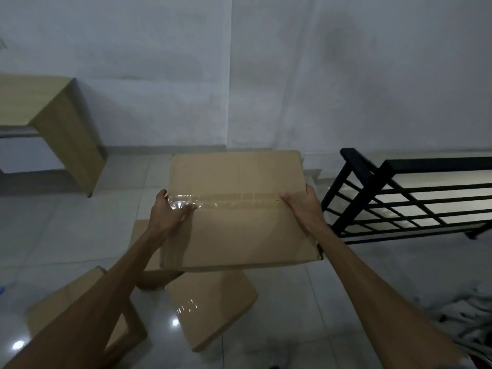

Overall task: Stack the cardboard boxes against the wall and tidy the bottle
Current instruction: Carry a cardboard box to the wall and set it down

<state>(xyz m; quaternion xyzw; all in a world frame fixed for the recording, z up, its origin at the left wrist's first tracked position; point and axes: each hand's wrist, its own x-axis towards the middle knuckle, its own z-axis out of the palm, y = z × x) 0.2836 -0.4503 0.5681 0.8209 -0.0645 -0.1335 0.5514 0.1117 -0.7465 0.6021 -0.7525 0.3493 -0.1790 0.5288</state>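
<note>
A taped brown cardboard box (239,230) is held in the air in the middle of the view. My left hand (170,211) grips its left edge over the clear tape strip. My right hand (303,206) grips its right edge. Below it, on the tiled floor, lies a second cardboard box (213,307), partly hidden by the held one. A third cardboard box (80,310) sits at the lower left under my left forearm. The white wall (266,75) rises straight ahead behind the boxes. No bottle is in view.
A light wooden desk (61,123) stands against the wall at the left. A black metal railing (399,198) guards a stairwell at the right. Pale cloth or cables (466,315) lie on the floor at the lower right. Glossy white floor tiles (66,230) stretch between desk and boxes.
</note>
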